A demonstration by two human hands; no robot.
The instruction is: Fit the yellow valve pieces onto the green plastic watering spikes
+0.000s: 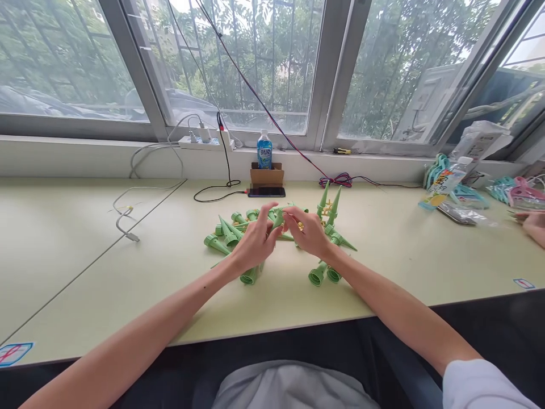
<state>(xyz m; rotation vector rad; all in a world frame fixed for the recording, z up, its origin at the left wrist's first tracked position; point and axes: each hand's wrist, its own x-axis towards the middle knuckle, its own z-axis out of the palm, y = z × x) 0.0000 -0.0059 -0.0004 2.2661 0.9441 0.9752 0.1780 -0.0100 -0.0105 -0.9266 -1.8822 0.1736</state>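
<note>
My left hand [255,241] is closed around a green plastic watering spike [277,218] above the middle of the table. Against the top end of that spike, the fingertips of my right hand [310,234] are pinched together; whatever they hold is too small or hidden to make out. Loose green spikes [216,244] lie in a heap left of and behind my hands. More of them, such as an upright pair [334,207], are at the right. Two open-ended spikes [315,276] lie below my right wrist. Small yellow parts [327,208] show among the spikes.
Behind the heap are a phone [267,192], a cardboard box [267,175] and a blue bottle [264,150]. Cables [128,213] lie at left, a coiled cord [338,179] at back. At right are a clear bottle [445,184], hangers [519,190] and another person's hand [534,225].
</note>
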